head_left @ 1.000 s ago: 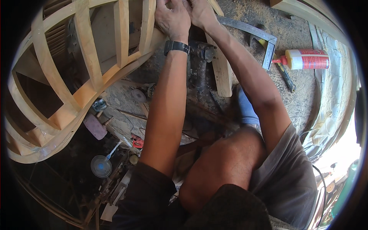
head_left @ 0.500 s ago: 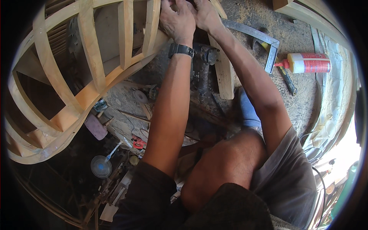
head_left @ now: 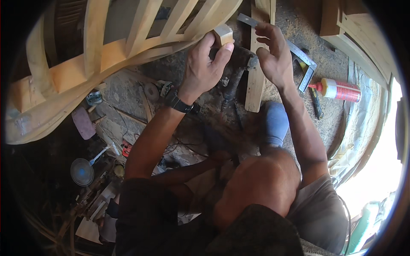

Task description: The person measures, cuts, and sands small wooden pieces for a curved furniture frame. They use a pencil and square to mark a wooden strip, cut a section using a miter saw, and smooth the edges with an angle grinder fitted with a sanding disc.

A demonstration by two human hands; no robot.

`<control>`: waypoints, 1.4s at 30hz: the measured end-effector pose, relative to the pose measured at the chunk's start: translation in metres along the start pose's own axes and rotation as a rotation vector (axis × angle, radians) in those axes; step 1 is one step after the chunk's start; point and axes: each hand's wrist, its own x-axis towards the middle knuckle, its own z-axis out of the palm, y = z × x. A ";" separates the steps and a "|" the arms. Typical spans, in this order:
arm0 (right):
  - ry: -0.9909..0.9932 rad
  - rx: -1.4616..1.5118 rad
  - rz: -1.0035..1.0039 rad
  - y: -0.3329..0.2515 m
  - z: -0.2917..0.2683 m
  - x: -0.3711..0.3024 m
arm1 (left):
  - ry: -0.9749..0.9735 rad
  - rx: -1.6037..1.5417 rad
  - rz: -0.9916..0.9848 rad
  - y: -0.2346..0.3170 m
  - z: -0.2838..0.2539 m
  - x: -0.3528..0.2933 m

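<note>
My left hand grips a small pale wooden block between thumb and fingers, close to the lower rail of a curved, slatted wooden frame. My right hand is raised to the right of it, fingers apart and loosely bent, with nothing visible in it. Behind its fingers lies a metal try square; whether they touch it I cannot tell. Below and between the hands are a dark metal clamp-like tool and an upright-lying wooden strip.
On the right a red-and-white glue bottle lies on its side, beside a dark-handled tool. More wooden framing stands at the far right. Left below lie a mallet-like block and a round, handled disc. My knee rises in the middle.
Both hands have come away from the frame's far end and drawn apart. The wooden block now shows in my left hand. The right hand has moved right. The whole view has shifted.
</note>
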 end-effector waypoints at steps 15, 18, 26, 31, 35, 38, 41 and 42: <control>-1.386 -0.748 0.103 -0.052 0.185 -0.072 | 0.782 -0.114 -0.177 -0.021 -0.164 -0.218; -1.192 -0.840 -0.121 0.028 0.255 -0.112 | 1.099 -0.359 -0.167 -0.055 -0.170 -0.251; -0.745 -0.983 -0.014 0.078 0.332 -0.174 | 1.163 -0.598 -0.066 -0.082 -0.197 -0.272; -0.884 -0.120 0.681 0.079 0.342 -0.134 | 1.188 -0.593 -0.098 -0.092 -0.210 -0.295; -0.789 0.417 1.040 0.089 0.356 -0.117 | 1.209 -0.613 -0.092 -0.092 -0.214 -0.294; -0.851 0.376 0.878 0.084 0.344 -0.117 | 1.215 -0.519 -0.181 -0.092 -0.217 -0.309; -0.932 0.356 0.463 0.039 0.315 -0.139 | 1.220 -0.374 -0.207 -0.092 -0.228 -0.326; -0.928 0.495 0.604 0.030 0.311 -0.135 | 1.213 -0.342 -0.203 -0.092 -0.226 -0.329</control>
